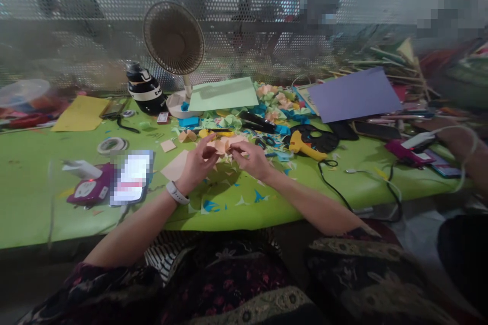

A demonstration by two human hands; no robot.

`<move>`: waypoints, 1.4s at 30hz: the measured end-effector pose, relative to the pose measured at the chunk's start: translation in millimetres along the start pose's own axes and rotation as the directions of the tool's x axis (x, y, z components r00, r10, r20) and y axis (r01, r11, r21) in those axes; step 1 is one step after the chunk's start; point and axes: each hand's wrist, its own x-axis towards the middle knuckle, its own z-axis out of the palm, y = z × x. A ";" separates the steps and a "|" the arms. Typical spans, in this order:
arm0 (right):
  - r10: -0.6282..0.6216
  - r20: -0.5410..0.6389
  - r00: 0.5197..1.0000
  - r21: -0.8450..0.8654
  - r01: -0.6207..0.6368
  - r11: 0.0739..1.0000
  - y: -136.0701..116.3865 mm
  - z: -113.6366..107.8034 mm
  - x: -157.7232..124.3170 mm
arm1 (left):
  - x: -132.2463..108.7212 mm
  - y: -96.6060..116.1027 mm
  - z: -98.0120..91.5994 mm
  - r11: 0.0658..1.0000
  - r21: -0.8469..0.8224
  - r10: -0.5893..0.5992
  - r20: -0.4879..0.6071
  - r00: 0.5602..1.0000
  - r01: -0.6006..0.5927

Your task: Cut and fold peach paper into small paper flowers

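Both of my hands meet over the front middle of the green table around a peach paper flower (221, 147). My left hand (198, 157) pinches its left side, thumb and fingers close together. On the other side, the fingertips of my right hand (249, 157) grip its edge. Beside my left wrist lies a flat sheet of peach paper (175, 166), with a small peach square (168, 145) behind it. Another folded peach piece (187, 136) sits just past my left fingers. Blue and pale paper scraps (211, 206) are strewn under and in front of my hands.
At the back stand a fan (174, 38) and a black bottle (145, 89). A glue gun (307, 146) with a cable lies right of my hands, near a stapler (257, 123). Paper flowers (280, 99) are heaped behind. A lit phone (132, 177) lies left; another person's arm (457, 142) is at right.
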 end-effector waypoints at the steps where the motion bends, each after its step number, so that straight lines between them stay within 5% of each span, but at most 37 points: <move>1: 0.010 0.002 1.000 -0.004 -0.010 1.000 0.5 0.5 0.0 | -0.3 0.6 0.1 1.000 0.000 -0.005 0.006 1.000 0.005; 6: 0.095 0.043 0.995 -0.024 -0.094 0.995 3.6 1.5 0.3 | 0.5 -0.3 0.3 1.000 0.013 0.001 -0.025 1.000 -0.001; 15: 0.071 0.076 0.995 -0.097 -0.063 0.993 5.6 -0.6 1.6 | 1.9 -1.3 -0.3 0.997 0.069 -0.018 -0.031 0.999 0.020; 25: 0.229 -0.140 0.963 -0.080 -0.242 0.967 29.0 -26.4 15.9 | 5.2 -8.4 -0.1 1.000 -0.025 0.001 -0.072 0.997 -0.002; 37: 0.487 -0.010 0.873 0.298 -0.463 0.835 32.5 -30.7 24.5 | 4.0 -5.5 0.0 1.000 0.009 -0.010 -0.080 0.997 0.011; 42: 0.494 0.144 0.857 0.268 -0.515 0.814 28.8 -31.1 23.2 | 6.9 -3.6 -1.6 0.999 -0.034 -0.038 -0.094 0.995 0.035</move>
